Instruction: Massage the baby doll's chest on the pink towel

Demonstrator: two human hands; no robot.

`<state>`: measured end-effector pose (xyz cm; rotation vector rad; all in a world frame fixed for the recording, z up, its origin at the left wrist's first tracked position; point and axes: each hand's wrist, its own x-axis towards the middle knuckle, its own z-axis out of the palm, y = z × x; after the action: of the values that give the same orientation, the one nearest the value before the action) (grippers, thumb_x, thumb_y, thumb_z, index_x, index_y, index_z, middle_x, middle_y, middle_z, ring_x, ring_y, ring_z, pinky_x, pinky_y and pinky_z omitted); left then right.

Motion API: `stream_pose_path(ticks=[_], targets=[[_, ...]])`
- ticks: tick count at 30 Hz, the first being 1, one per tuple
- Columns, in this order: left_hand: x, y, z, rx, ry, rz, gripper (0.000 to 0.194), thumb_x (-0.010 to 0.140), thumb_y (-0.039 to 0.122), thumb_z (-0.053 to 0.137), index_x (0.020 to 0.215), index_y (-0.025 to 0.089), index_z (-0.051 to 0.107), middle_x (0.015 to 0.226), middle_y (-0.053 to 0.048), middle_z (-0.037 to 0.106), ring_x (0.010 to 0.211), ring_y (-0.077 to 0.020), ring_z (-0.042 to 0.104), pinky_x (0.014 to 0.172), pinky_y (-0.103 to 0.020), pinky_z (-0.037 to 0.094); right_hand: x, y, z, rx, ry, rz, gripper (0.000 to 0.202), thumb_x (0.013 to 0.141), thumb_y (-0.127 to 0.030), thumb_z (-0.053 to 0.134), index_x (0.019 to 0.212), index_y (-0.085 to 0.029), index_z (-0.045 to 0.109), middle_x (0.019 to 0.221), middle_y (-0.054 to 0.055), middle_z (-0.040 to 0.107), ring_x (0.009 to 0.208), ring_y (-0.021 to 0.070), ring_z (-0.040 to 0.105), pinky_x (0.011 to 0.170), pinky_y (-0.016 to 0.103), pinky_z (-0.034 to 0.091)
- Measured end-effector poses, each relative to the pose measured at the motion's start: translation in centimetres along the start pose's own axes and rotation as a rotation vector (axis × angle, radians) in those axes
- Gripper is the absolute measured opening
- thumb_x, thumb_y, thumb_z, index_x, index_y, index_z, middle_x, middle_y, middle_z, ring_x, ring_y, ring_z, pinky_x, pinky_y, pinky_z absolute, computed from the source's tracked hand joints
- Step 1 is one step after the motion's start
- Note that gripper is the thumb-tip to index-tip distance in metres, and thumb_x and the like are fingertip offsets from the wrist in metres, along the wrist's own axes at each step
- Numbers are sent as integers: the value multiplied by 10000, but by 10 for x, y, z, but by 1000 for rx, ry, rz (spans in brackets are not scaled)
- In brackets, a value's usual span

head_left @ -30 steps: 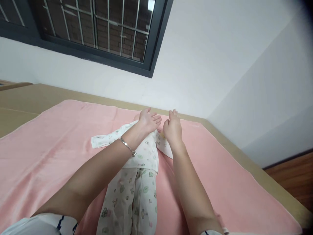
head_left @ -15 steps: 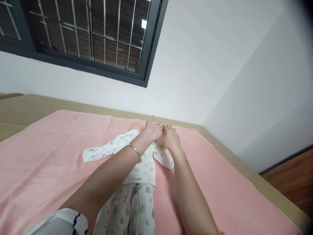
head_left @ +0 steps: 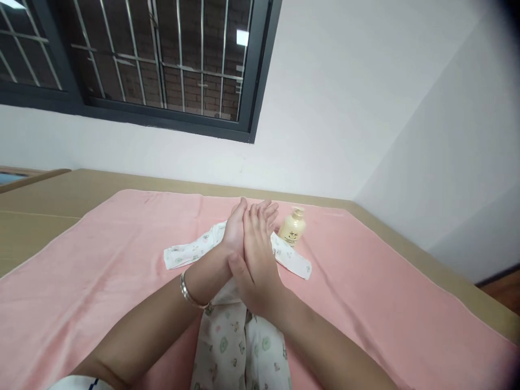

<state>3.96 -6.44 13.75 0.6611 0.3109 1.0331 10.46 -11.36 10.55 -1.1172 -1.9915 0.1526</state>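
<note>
Pressing right hand (head_left: pixel 262 268) to left hand (head_left: pixel 234 232), fingers straight, gripping nothing, seemingly for palm contact; facing bottle (head_left: pixel 291 229), likely handy, near far edge of cloth (head_left: pixel 365 271).

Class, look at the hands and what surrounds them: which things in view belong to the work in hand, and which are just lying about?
Probably part of the work:
left hand and right hand, held together
patterned clothes beneath them
pale yellow bottle beyond one sleeve

Probably just there:
pink cloth underneath
silvery bracelet, worn
barred window
</note>
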Motion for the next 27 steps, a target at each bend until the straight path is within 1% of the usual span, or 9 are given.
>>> stream_pose_path(ticks=[3, 7, 11, 14, 18, 20, 23, 25, 27], targets=[[-28, -12, 2, 160, -2, 142, 602, 1000, 575, 248, 1521, 293, 351, 1605, 10, 348, 1526, -186, 188, 1268, -389, 133, -5, -8, -7, 116, 45, -59, 665, 1040, -550, 174, 1600, -249, -19, 1660, -1, -42, 1530, 249, -38, 1265, 520, 105], [-67, -28, 7, 454, -80, 140, 596, 978, 629, 336, 1520, 380, 340, 1649, 100, 197, 1547, -201, 26, 1283, -396, 101, 1, 2, -20, 235, 246, 38, 599, 1032, -561, 107, 1589, -349, 44, 1655, -91, -46, 1521, 230, -99, 1257, 557, 32], [-82, -14, 12, 529, -163, 79, 643, 959, 696, 246, 1522, 397, 331, 1649, 114, 180, 1542, -219, 15, 1281, -426, 124, -7, -8, -15, 303, 256, 168, 592, 1042, -523, 107, 1575, -357, -89, 1635, -103, -156, 1502, 213, -177, 1254, 575, 54], [-81, 3, 12, 591, -107, 139, 632, 986, 643, 129, 1525, 383, 333, 1619, 83, 294, 1531, -231, 111, 1262, -453, 209, -26, -28, -8, 303, 119, 19, 673, 1032, -566, 139, 1556, -313, -199, 1625, -70, -214, 1504, 243, -169, 1261, 565, 77], [-78, 0, 6, 746, -8, 408, 572, 1022, 538, 111, 1549, 370, 256, 1608, 55, 333, 1529, -218, 147, 1255, -451, 239, -41, -47, -10, 294, -20, -233, 696, 1028, -588, 161, 1516, -357, -279, 1642, -104, -143, 1499, 263, -162, 1264, 575, 67], [-76, -10, 1, 842, -43, 555, 569, 1029, 519, 170, 1570, 343, 188, 1637, 35, 267, 1537, -213, 112, 1263, -425, 226, -37, -45, -14, 347, 15, -195, 628, 1037, -571, 125, 1538, -392, -209, 1647, -128, -73, 1511, 240, -110, 1273, 542, 79], [-59, -21, -12, 976, -31, 660, 580, 1028, 490, 274, 1575, 333, 159, 1664, 31, 173, 1544, -195, 91, 1280, -396, 156, -18, -25, -17, 392, 73, 3, 575, 1048, -548, 150, 1588, -372, 58, 1652, -109, 51, 1528, 218, -17, 1279, 489, 96], [-36, -20, -30, 1024, 102, 633, 549, 1025, 430, 316, 1555, 305, 244, 1652, 5, 223, 1535, -190, 162, 1277, -400, 163, -2, -1, -9, 402, 73, 116, 567, 1050, -531, 233, 1579, -327, 202, 1642, -58, 168, 1526, 211, 112, 1269, 460, 165], [-8, -16, -54, 1037, 310, 598, 504, 1009, 381, 351, 1477, 203, 409, 1590, -77, 372, 1499, -226, 283, 1260, -433, 211, 10, 28, 5, 396, 66, 144, 572, 1041, -521, 291, 1554, -270, 307, 1593, 13, 326, 1483, 214, 282, 1238, 440, 262]])
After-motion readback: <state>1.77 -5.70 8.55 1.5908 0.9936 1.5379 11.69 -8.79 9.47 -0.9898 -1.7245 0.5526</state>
